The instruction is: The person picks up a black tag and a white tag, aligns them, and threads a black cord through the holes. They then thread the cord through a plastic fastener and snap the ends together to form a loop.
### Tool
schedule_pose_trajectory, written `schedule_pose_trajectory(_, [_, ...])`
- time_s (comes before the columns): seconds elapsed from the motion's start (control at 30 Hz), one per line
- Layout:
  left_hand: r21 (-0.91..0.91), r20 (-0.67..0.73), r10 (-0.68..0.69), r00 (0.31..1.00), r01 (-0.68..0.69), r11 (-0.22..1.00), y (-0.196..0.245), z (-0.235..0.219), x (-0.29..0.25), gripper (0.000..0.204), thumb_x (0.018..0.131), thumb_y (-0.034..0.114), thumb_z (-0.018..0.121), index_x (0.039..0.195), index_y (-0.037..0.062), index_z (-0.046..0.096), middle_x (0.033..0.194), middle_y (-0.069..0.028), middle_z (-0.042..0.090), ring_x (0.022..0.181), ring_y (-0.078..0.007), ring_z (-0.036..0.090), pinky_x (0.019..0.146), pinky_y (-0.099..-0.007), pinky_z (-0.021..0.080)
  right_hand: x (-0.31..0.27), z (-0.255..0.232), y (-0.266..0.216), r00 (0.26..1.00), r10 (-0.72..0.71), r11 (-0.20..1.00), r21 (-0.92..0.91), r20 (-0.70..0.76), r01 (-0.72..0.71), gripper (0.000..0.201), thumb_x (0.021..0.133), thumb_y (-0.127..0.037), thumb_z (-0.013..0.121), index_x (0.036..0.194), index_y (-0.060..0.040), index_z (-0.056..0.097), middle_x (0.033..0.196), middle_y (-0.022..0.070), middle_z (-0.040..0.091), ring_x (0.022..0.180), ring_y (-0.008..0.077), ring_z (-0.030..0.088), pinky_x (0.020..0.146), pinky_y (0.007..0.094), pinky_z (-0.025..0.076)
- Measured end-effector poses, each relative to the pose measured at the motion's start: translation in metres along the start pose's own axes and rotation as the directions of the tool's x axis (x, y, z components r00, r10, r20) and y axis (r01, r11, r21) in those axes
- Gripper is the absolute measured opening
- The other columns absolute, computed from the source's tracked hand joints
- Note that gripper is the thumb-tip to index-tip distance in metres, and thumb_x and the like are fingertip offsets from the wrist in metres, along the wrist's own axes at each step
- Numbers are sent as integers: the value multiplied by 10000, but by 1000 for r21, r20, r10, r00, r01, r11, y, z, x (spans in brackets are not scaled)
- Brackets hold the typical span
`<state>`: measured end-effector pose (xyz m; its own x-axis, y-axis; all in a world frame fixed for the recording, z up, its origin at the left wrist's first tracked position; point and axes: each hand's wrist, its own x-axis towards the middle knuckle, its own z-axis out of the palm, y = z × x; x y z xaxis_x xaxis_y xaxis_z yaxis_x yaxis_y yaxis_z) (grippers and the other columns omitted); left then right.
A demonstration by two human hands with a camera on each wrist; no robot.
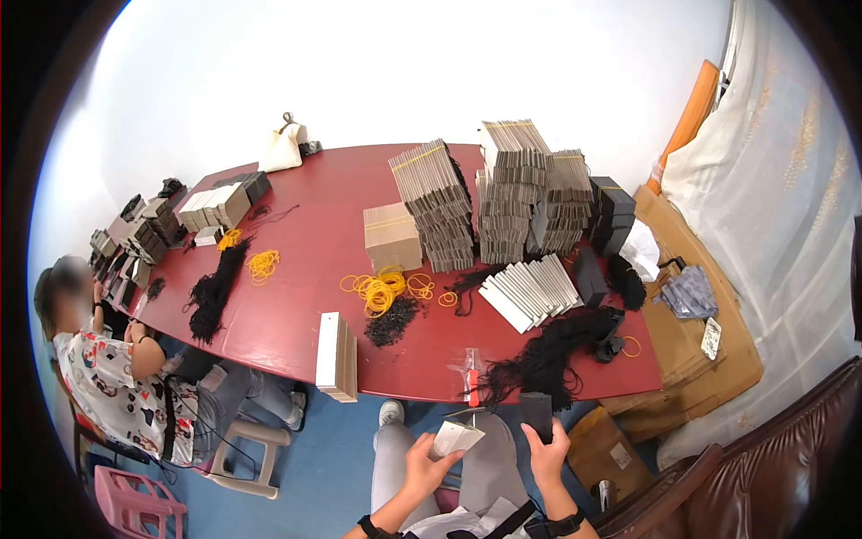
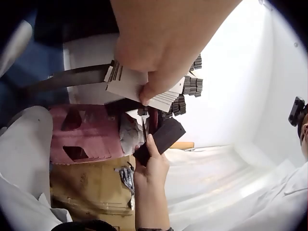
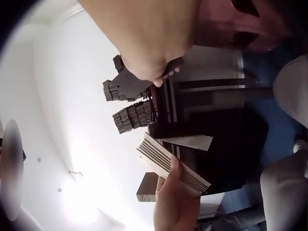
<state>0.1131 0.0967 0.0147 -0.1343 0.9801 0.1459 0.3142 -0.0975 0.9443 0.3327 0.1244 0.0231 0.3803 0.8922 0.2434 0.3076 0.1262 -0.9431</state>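
My left hand (image 1: 420,469) grips a small stack of white-faced cards (image 1: 456,438) above my lap, its thumb across the top face. In the right wrist view the layered edges of the stack (image 3: 168,161) show beside the thumb. To the right, my right hand (image 1: 548,454) holds a black flat block (image 1: 536,417) upright between thumb and fingers. The left wrist view shows that black block (image 2: 166,137) tilted in the right hand (image 2: 153,175). The two held things are apart.
A red table (image 1: 296,180) carries banded grey stacks (image 1: 431,207), a white-topped stack (image 1: 336,355) at its front edge, yellow rubber bands (image 1: 382,289), fanned white cards (image 1: 530,292) and black cords (image 1: 552,355). A person (image 1: 108,377) sits at the left.
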Motion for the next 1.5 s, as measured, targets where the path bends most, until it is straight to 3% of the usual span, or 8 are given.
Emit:
schedule_pose_trajectory(0.1, [-58,9,-56,998,56,997,2,1,-3,296,711,138,809,916,-15,658,808,-111,606,725,-219,588,646,-322,462,-8,0,-14,997,71,933,352,28,-77,243,763,-109,785,850,-1,585,812,85,648,751,94,588,650,272,475])
schedule_pose_trajectory(0.3, [-168,-30,-119,992,112,979,1,3,-3,284,734,126,801,941,-12,665,862,-97,672,755,-154,627,677,-290,491,-20,-15,12,920,43,989,111,390,-93,269,762,-140,800,855,-5,587,771,58,656,728,51,569,617,246,470])
schedule_pose_trajectory(0.53, [-95,-21,-40,999,37,995,11,-3,1,319,739,127,800,992,-10,664,889,-109,704,777,-147,659,696,-287,509,-21,-6,1,929,-191,976,-35,317,213,317,738,-177,813,868,11,593,714,147,656,625,204,658,581,288,499])
schedule_pose_trajectory(0.97, [-145,-54,-133,990,124,982,4,2,2,304,750,147,791,970,-13,654,859,-115,703,753,-147,658,676,-291,513,-28,-2,-10,944,-159,980,-67,288,186,281,762,-160,789,840,-10,565,703,156,660,635,246,689,548,318,507])
schedule_pose_trajectory(1.03, [-222,-93,-150,984,127,967,2,4,4,292,746,147,793,953,-8,658,838,-109,691,742,-156,648,670,-295,505,-27,2,-8,950,-141,983,-77,279,168,275,755,-136,788,868,6,581,744,126,671,671,172,667,600,297,506])
schedule_pose_trajectory(1.13, [1,-256,21,967,-21,1000,-8,-2,9,248,720,111,801,900,7,666,781,-56,595,714,-176,566,657,-307,456,-24,7,-9,959,-158,979,-90,236,183,270,764,-135,782,871,7,579,758,131,673,685,171,668,604,295,507])
schedule_pose_trajectory(1.37, [-222,-61,-176,983,158,962,12,-10,0,272,751,142,799,946,7,666,873,-86,700,794,-134,642,723,-286,497,-15,19,-1,987,-72,991,-98,142,86,249,769,-112,768,849,6,564,756,165,647,688,281,666,625,347,507])
schedule_pose_trajectory(1.5, [-133,-24,-145,989,141,981,9,-2,-1,284,769,156,791,959,-8,658,897,-107,724,804,-127,668,721,-286,515,-4,13,1,960,-281,955,-98,-9,279,224,748,-63,761,850,37,588,799,126,637,723,244,627,683,313,488])
